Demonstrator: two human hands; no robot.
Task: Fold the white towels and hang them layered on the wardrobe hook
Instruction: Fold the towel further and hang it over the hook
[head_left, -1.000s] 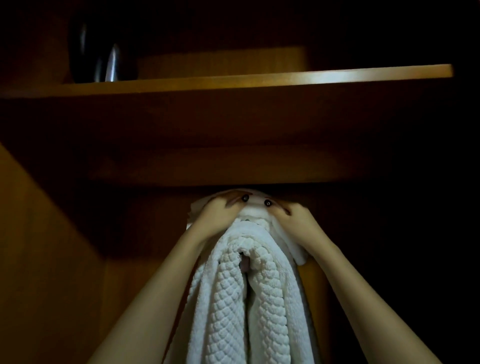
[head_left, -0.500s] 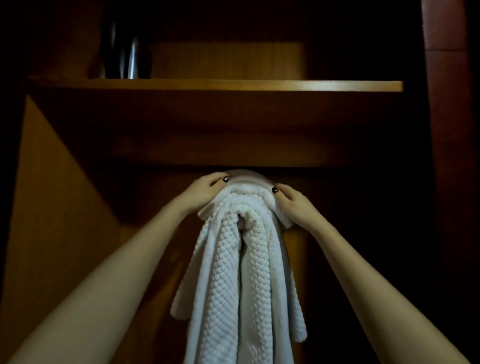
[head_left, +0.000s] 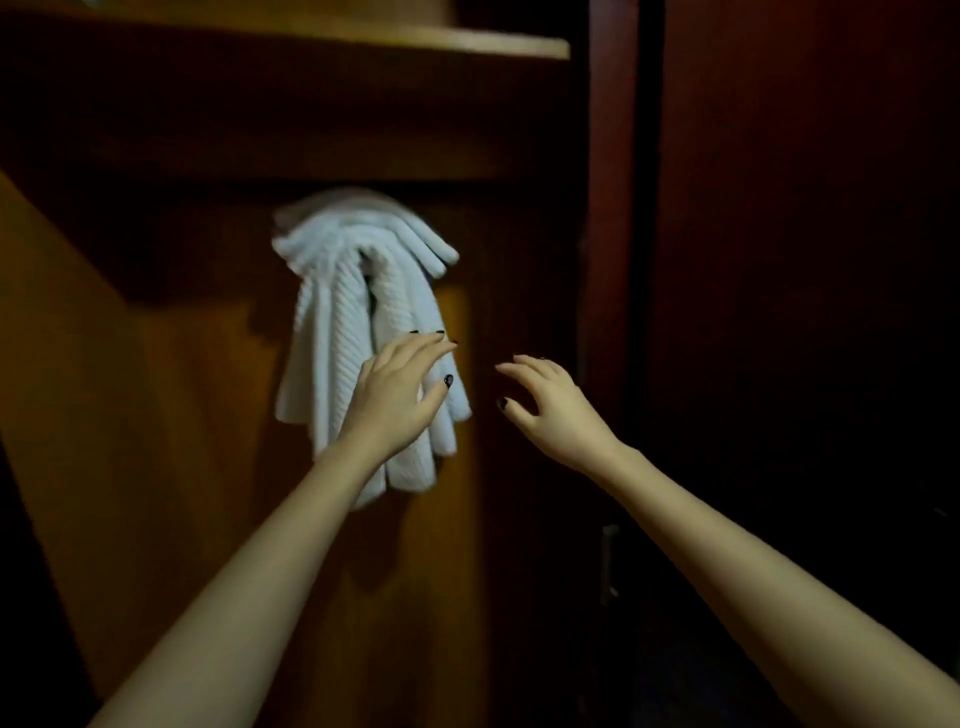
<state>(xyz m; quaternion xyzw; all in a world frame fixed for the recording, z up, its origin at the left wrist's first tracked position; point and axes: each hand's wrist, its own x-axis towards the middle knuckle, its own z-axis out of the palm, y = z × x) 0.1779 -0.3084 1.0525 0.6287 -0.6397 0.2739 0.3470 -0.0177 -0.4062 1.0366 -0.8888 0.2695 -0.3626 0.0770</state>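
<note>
Towels (head_left: 332, 322) are hanging beneath the shelf (head_left: 467, 47); left hand (head_left: 395, 400), fingers spread, is overlapping their right edge; right hand (head_left: 550, 410), loosely spread, is hovering in open space.

- Towels (head_left: 332, 312), behind and above the left hand (head_left: 395, 400): white cloth, matt, ribbed pile.
- Back panel (head_left: 208, 415), left of that hand: orange-brown wood, smooth, faint sheen.
- Shelf (head_left: 467, 47), above both hands: pale wood, smooth edge.
- Side panel (head_left: 779, 260), right of the right hand (head_left: 556, 410): dark reddish wood, matt.
</note>
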